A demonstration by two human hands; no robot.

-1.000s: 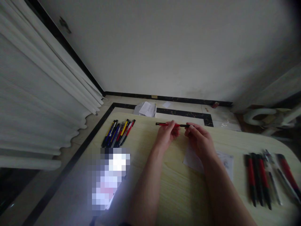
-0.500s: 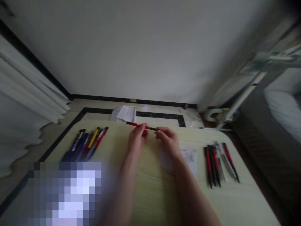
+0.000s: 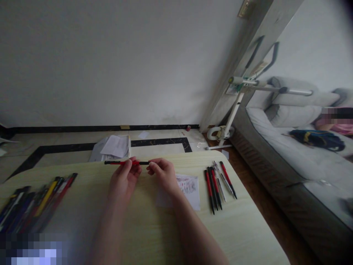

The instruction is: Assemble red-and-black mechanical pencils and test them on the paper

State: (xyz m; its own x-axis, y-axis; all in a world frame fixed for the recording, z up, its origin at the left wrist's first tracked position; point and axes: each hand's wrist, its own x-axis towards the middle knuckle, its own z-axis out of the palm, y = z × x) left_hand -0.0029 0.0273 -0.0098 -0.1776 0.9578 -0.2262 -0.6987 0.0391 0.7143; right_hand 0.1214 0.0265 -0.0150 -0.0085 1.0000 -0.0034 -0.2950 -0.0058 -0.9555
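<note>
A red and black pen (image 3: pixel 114 162) is held level above the far edge of the table (image 3: pixel 154 235). My left hand (image 3: pixel 125 176) is closed around its red middle. The fingertips of my right hand (image 3: pixel 163 173) pinch the black end at the right. Partly covered by my right forearm, a sheet of paper (image 3: pixel 191 195) with scribbled marks lies on the table. To the right of it are several red and black pens (image 3: pixel 209 189) and clear or silver ones (image 3: pixel 226 183), laid side by side. A blurred bunch of pens (image 3: pixel 45 197) in mixed colours lies at the left.
Beyond the table, a box with papers (image 3: pixel 116 146) sits on the floor near the wall. A white-framed exercise stand (image 3: pixel 234 114) and a grey sofa (image 3: pixel 292 147) stand at the right; part of a person shows on the sofa.
The view has swung to the right, so the table and my hands appear further left and more of the sofa shows. Both hands keep their hold on the pen.
</note>
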